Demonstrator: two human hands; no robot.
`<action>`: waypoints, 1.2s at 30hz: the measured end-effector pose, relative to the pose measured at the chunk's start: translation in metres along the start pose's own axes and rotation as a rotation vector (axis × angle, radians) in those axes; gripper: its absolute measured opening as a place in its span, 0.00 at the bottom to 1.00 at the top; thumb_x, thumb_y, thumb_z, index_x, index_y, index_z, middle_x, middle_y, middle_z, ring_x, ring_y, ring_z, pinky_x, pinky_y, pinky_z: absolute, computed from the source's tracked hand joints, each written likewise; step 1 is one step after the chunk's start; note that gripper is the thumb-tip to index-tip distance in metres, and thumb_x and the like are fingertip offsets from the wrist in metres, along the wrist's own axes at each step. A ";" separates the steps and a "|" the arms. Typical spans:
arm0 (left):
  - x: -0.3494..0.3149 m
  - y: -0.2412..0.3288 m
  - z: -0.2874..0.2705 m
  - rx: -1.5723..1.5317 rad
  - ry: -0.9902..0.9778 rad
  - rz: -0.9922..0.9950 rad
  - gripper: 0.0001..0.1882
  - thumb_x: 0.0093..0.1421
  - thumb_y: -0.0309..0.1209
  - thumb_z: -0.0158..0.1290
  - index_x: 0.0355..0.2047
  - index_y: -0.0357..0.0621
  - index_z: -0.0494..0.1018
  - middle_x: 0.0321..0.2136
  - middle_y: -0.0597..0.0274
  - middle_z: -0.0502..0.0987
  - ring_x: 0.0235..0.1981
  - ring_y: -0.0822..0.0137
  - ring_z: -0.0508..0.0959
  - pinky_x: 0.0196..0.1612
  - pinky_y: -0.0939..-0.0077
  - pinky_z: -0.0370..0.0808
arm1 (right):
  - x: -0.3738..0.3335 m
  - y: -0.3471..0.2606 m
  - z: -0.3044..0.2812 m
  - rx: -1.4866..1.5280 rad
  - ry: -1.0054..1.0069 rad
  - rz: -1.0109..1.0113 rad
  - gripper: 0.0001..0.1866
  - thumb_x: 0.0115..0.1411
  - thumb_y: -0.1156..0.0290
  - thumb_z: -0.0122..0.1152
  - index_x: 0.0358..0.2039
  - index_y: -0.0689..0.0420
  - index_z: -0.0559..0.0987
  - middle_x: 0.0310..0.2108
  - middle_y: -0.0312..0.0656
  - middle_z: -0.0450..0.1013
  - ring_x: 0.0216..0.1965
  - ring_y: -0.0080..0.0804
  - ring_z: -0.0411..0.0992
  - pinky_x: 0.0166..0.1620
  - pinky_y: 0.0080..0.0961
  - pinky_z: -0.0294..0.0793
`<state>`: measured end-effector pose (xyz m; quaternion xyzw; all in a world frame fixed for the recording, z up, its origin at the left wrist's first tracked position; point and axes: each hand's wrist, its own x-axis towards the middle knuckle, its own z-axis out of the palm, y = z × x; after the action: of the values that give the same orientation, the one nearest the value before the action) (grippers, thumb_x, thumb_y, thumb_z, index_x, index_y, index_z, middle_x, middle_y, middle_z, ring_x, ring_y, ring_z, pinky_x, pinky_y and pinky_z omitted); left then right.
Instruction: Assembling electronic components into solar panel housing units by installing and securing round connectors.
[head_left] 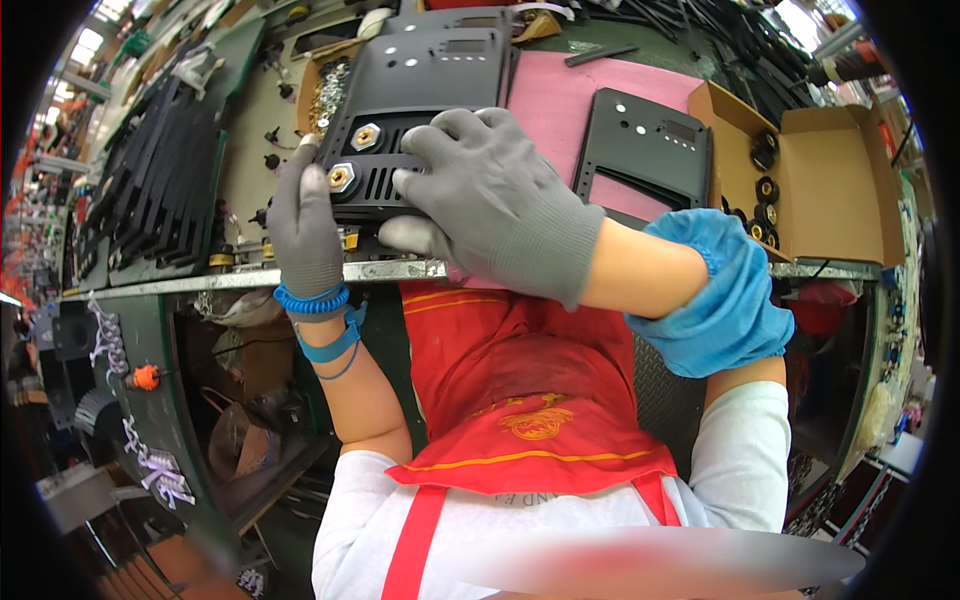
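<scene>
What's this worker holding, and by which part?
A black slotted panel: the left hand is at its left end, the right hand toward its right end. Any grip underneath is hidden.

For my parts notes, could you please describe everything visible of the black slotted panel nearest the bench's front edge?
The black slotted panel looks like matte metal, with a row of parallel slots and, near its left end, a silvery hexagonal fitting with a brass-coloured centre. It sits near the bench's front edge, slotted face up. The gloved left hand seems to touch its left end; the right hand covers its right part, so its full length is hidden.
</scene>
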<state>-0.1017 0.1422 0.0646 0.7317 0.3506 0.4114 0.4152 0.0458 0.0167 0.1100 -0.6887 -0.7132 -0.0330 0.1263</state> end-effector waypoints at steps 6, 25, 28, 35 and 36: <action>0.004 -0.012 -0.013 -0.120 -0.029 -0.011 0.19 0.67 0.27 0.39 0.53 0.27 0.69 0.47 0.51 0.75 0.48 0.65 0.74 0.57 0.71 0.67 | -0.072 0.080 -0.041 -0.090 0.389 0.173 0.14 0.56 0.66 0.60 0.44 0.51 0.78 0.44 0.42 0.75 0.43 0.42 0.75 0.47 0.36 0.74; -0.097 0.029 0.158 0.155 -0.615 0.710 0.10 0.54 0.34 0.58 0.37 0.47 0.76 0.32 0.62 0.74 0.38 0.57 0.73 0.46 0.59 0.68 | -0.214 0.254 -0.036 -0.466 -0.489 1.259 0.20 0.53 0.69 0.64 0.46 0.55 0.71 0.44 0.53 0.75 0.48 0.53 0.73 0.49 0.43 0.73; -0.096 0.033 0.163 0.142 -0.560 0.731 0.08 0.55 0.34 0.58 0.32 0.46 0.75 0.28 0.62 0.73 0.35 0.58 0.74 0.44 0.60 0.68 | -0.207 0.245 -0.044 -0.384 -0.552 1.178 0.16 0.57 0.72 0.55 0.47 0.56 0.74 0.46 0.52 0.75 0.50 0.50 0.72 0.50 0.43 0.73; -0.096 0.057 0.125 0.102 -0.631 0.735 0.08 0.56 0.36 0.57 0.31 0.46 0.75 0.27 0.61 0.73 0.33 0.57 0.74 0.44 0.59 0.68 | -0.216 0.205 -0.029 0.065 0.370 0.840 0.18 0.55 0.71 0.62 0.48 0.56 0.74 0.45 0.45 0.74 0.48 0.42 0.74 0.50 0.35 0.73; -0.098 0.051 0.124 0.095 -0.633 0.723 0.08 0.56 0.36 0.57 0.31 0.46 0.75 0.27 0.61 0.73 0.33 0.57 0.74 0.44 0.59 0.68 | -0.207 0.183 -0.032 0.281 0.543 0.690 0.19 0.55 0.72 0.63 0.48 0.56 0.74 0.45 0.43 0.74 0.47 0.38 0.75 0.50 0.32 0.73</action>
<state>-0.0231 -0.0021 0.0408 0.9141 -0.0515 0.2702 0.2979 0.2357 -0.1833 0.0705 -0.8286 -0.3809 -0.0712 0.4042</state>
